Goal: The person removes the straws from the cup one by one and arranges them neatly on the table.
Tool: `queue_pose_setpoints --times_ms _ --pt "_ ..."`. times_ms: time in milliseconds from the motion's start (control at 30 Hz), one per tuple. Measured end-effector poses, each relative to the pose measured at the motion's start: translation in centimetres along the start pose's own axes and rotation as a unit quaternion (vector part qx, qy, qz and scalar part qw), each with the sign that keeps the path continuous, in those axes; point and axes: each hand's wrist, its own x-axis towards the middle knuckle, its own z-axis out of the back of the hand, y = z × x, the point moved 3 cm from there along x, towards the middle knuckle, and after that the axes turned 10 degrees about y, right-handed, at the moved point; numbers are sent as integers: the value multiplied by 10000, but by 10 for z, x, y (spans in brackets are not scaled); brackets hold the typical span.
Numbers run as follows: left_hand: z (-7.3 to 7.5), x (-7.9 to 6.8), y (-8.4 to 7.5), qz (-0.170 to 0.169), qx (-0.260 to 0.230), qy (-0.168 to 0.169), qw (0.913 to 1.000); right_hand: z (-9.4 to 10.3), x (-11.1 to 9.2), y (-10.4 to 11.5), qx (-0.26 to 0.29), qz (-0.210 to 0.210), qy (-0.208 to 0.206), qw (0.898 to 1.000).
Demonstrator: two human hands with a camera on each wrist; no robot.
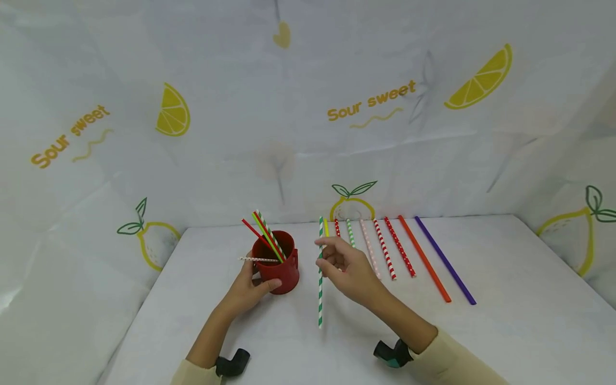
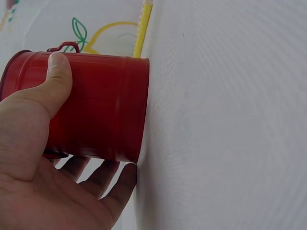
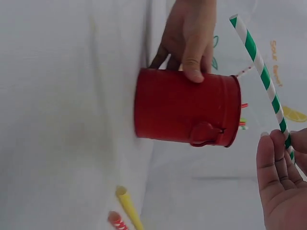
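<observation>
A red metal bucket (image 1: 287,279) with small side handles stands on the table, several straws (image 1: 269,235) leaning in it. One dotted white straw (image 1: 257,259) lies nearly level across its rim. My left hand (image 1: 247,291) grips the bucket's left side, thumb along the front, as the left wrist view (image 2: 48,124) also shows. Right of the bucket, my right hand (image 1: 348,270) pinches a green-and-white striped paper straw (image 1: 320,299) between thumb and fingers. That straw is held upright above the table; in the right wrist view the striped straw (image 3: 264,74) is apart from the bucket.
To the right lies a row of straws: a yellow straw (image 1: 326,227) partly behind my hand, several patterned ones, an orange straw (image 1: 425,262) and a purple straw (image 1: 445,259). A white lemon-printed cloth (image 1: 308,107) hangs behind the white table (image 1: 520,278).
</observation>
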Motion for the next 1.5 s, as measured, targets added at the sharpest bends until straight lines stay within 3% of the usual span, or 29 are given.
queue_pose_setpoints --times_ms 167,333,533,667,1100,1500 --pt "1 0 1 28 49 33 10000 -2 -15 -15 -490 -689 550 9949" --pt "1 -1 2 20 57 30 10000 -5 -24 -23 -678 -927 1022 9881" --pt "0 -2 2 -159 130 49 9998 -10 -31 -31 -925 -1347 1683 9721" --pt "1 -1 1 -85 70 31 9999 -13 -36 -36 -1026 -1554 2026 9614" --pt "-1 -2 -6 -58 -64 -22 10000 -20 -43 -43 -1435 -1849 2550 9382" --pt "0 -2 -6 -3 -54 14 10000 -22 -44 -44 -1490 -2054 2675 9296"
